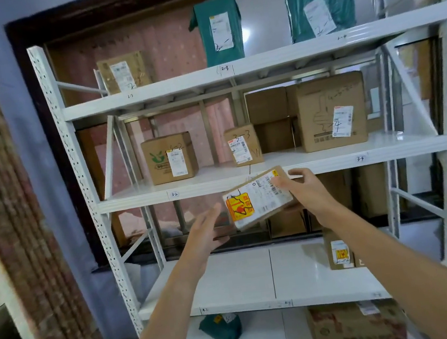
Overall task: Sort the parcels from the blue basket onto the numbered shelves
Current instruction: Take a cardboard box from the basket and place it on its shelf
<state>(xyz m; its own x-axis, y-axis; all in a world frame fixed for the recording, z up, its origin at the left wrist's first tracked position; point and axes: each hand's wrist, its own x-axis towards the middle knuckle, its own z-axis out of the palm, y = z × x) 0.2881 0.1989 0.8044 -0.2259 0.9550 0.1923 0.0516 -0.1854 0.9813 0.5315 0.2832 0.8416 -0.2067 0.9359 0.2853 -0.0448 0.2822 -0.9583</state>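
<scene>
A flat brown parcel [252, 202] with a white shipping label and a yellow-orange sticker is held tilted in front of the white numbered shelf rack [219, 189], just below the edge of the row marked 3. My right hand [304, 190] grips the parcel's right end, fingers over its top edge. My left hand [204, 228] is open with straight fingers beside the parcel's lower left corner; I cannot tell whether it touches. The blue basket is out of sight.
Row 3 holds cardboard boxes marked 3-2 [169, 158], 3-3 [243, 145] and a large one [331, 112]. Above stand a carton [123, 73] and two teal bags [219, 29]. A small box [338, 252] sits on the lower shelf. A brick pillar [12, 197] stands left.
</scene>
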